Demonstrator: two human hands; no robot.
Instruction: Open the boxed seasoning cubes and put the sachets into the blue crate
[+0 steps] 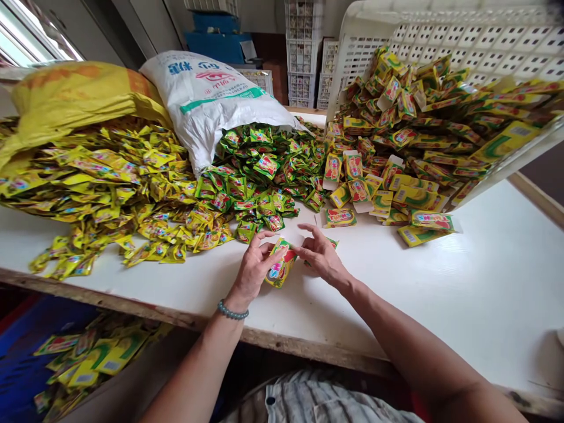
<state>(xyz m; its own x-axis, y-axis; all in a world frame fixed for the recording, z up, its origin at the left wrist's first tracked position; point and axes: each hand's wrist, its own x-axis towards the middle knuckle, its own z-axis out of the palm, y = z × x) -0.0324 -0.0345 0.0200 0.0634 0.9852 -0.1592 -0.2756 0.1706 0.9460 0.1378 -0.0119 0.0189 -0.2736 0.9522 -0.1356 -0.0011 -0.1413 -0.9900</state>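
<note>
My left hand (258,264) is closed on a small yellow-and-green candy box (281,264), its printed face turned up, held just above the white table (308,314). My right hand (321,254) is at the box's upper right end, with its thumb near the box edge and its index finger stretched out. A green candy packet (335,242) shows on both sides of the right hand, partly hidden under the curled fingers. Beyond my hands lie a pile of green packets (264,200) and several small candy boxes (341,217), some with flaps open.
A tipped white crate (440,44) spills boxes at the right. A white sack (211,88) and a yellow sack (83,88) lie behind packets, with yellow packets (101,176) heaped at left. Below the table's front edge, a blue crate (26,364) holds boxes. Stacked crates (304,53) stand behind.
</note>
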